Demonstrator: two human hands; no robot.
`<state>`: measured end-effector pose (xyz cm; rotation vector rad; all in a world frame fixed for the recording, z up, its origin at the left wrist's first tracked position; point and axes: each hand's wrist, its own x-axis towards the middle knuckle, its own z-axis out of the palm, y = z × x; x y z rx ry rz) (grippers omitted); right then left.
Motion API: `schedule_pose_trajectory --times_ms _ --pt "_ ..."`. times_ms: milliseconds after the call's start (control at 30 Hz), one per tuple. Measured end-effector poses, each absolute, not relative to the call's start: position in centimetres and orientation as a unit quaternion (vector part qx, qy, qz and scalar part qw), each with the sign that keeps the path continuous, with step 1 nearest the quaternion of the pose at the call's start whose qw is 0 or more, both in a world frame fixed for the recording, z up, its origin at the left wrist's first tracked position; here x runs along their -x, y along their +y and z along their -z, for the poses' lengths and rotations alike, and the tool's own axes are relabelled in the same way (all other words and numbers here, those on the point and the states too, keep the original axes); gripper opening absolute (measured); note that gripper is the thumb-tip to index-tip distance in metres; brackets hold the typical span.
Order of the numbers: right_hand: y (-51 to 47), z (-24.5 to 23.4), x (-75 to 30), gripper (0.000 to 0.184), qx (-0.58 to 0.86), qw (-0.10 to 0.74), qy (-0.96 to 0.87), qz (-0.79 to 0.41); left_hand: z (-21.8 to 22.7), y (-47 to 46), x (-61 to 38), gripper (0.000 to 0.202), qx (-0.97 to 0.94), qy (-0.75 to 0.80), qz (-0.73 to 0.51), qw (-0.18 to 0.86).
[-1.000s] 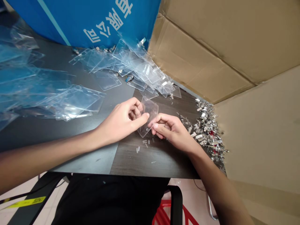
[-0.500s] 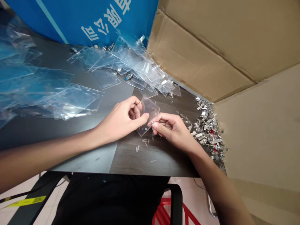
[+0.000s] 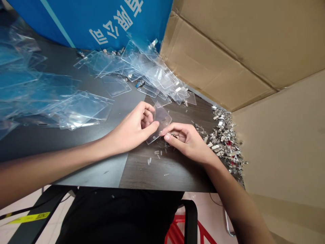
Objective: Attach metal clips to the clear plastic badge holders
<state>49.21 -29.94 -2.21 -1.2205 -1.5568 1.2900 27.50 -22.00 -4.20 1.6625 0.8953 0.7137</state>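
Observation:
My left hand [image 3: 142,123] grips a clear plastic badge holder [image 3: 162,117] between thumb and fingers, tilted above the dark wood-grain part of the table. Small round holes show along the holder's near right edge. Close against that edge, my right hand [image 3: 186,139] is pinched on a small metal badge clip [image 3: 173,135], mostly covered by the fingers. Whether the clip is joined to the holder I cannot tell. Several short clear plastic slivers [image 3: 157,153] lie on the tabletop just below the hands.
Loose clear badge holders [image 3: 152,69] with some clips are heaped at the back, and another stack of holders [image 3: 83,106] lies left. A pile of metal clips [image 3: 227,142] sits on the right by a cardboard wall [image 3: 276,135]. Behind stands a blue panel [image 3: 83,20].
The badge holder has shifted slightly left and up with my left hand. My right fingertips now sit a little farther from its holes.

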Motion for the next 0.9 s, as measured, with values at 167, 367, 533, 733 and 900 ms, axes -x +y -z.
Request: schedule_pose_trajectory --times_ms 167,367,533,733,900 --pt "-29.86 2.73 -49.45 0.015 0.464 0.370 -0.614 -0.520 3.80 -21.91 -27.23 0.058 -0.671 0.322 -0.270 0.611" --pt "-29.98 3.00 -49.24 0.028 0.484 0.355 -0.570 -0.561 4.04 -21.66 -27.26 0.081 -0.649 0.321 -0.256 0.640" --pt "-30.11 2.79 -49.05 0.032 0.485 0.376 -0.577 -0.539 4.50 -21.34 -27.31 0.085 -0.663 0.320 -0.268 0.622" --pt "-30.12 2.86 -48.85 0.028 0.498 0.366 -0.621 -0.482 4.23 -21.27 -27.20 0.080 -0.681 0.327 -0.276 0.594" --pt "-30.20 2.57 -48.86 0.017 0.524 0.337 -0.670 -0.404 4.41 -21.46 -27.40 0.073 -0.674 0.348 -0.320 0.568"
